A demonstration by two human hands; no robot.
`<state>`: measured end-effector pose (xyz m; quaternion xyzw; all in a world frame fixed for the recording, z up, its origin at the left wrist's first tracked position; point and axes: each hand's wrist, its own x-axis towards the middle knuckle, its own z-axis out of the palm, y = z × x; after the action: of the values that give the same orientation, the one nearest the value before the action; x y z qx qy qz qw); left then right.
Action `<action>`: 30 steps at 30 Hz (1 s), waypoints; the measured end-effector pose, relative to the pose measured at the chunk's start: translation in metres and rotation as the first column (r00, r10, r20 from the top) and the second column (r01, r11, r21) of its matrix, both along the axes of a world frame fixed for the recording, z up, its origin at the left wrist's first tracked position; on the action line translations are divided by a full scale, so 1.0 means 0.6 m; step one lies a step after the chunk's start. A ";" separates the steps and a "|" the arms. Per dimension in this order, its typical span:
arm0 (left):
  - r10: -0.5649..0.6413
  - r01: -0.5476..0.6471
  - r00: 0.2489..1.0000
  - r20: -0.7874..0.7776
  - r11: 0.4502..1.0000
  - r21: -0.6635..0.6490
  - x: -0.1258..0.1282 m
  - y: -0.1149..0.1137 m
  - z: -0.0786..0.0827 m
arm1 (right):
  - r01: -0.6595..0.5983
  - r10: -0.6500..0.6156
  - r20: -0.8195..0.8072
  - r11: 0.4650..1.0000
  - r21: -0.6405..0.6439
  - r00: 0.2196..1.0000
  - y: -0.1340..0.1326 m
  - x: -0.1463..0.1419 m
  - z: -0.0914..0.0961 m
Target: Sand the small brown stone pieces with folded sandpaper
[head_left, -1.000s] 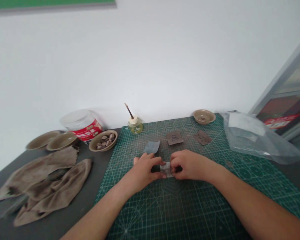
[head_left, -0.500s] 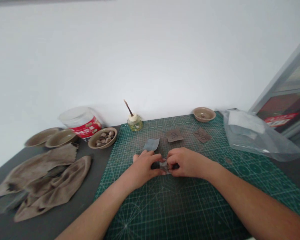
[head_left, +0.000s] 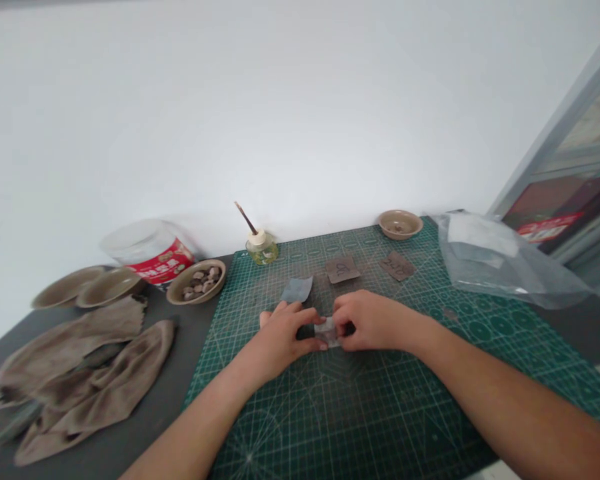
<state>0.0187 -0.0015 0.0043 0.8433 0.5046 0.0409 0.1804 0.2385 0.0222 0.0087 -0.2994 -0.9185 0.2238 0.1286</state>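
On the green cutting mat (head_left: 280, 407), my left hand (head_left: 283, 333) pins a small light-grey piece of sandpaper (head_left: 326, 331) between thumb and forefinger. My right hand (head_left: 363, 320) is closed, its fingertips pressed together over the right end of that piece. Whatever those fingers pinch is hidden. Just beyond my left hand lies a blue-grey sandpaper square (head_left: 297, 289). Two brown sandpaper squares with handwritten marks, one in the middle (head_left: 342, 269) and one to the right (head_left: 398, 265), lie past my right hand.
A bowl of nuts or beads (head_left: 197, 281), stacked bowls (head_left: 111, 287), a plastic tub (head_left: 153, 250) and a brown cloth (head_left: 105, 393) are on the left. At the back stand an oil jar with a brush (head_left: 261, 248) and a small bowl (head_left: 400, 225). A clear bag (head_left: 500, 260) lies right.
The camera view has shifted slightly. My right hand has shifted a little against the grey piece, whose surface shows more now; both hands stay at the same spot.
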 end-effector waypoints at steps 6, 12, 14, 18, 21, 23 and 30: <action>0.002 -0.002 1.000 0.009 1.000 -0.004 -0.001 0.000 -0.002 | 0.069 -0.069 -0.007 0.997 0.035 0.998 -0.004 0.000 -0.004; 0.002 -0.002 1.000 0.009 1.000 -0.018 -0.001 0.000 0.000 | 0.089 -0.089 -0.004 0.995 0.052 0.996 -0.006 -0.004 -0.007; 0.006 -0.005 1.000 0.014 1.000 -0.024 -0.001 0.000 0.001 | 0.107 -0.109 0.030 0.993 0.054 0.994 -0.006 -0.004 -0.009; -0.001 0.001 1.000 0.024 1.000 -0.022 -0.002 -0.001 -0.001 | 0.005 -0.006 -0.021 1.000 -0.019 1.000 -0.009 -0.005 -0.012; -0.001 0.001 0.999 0.035 1.000 -0.008 -0.003 -0.001 -0.002 | 0.096 -0.095 -0.029 0.995 0.019 0.995 -0.007 -0.008 -0.015; -0.003 0.003 0.999 0.040 1.000 -0.004 -0.003 -0.002 -0.002 | 0.139 -0.138 -0.018 0.989 0.046 0.990 -0.005 -0.010 -0.016; 0.003 -0.003 1.000 0.012 1.000 0.007 -0.002 -0.001 -0.003 | 0.031 -0.031 0.008 0.999 -0.008 0.999 -0.005 -0.002 -0.011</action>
<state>0.0176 -0.0021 0.0026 0.8428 0.5048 0.0479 0.1805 0.2375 0.0194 0.0020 -0.3152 -0.9133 0.2245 0.1271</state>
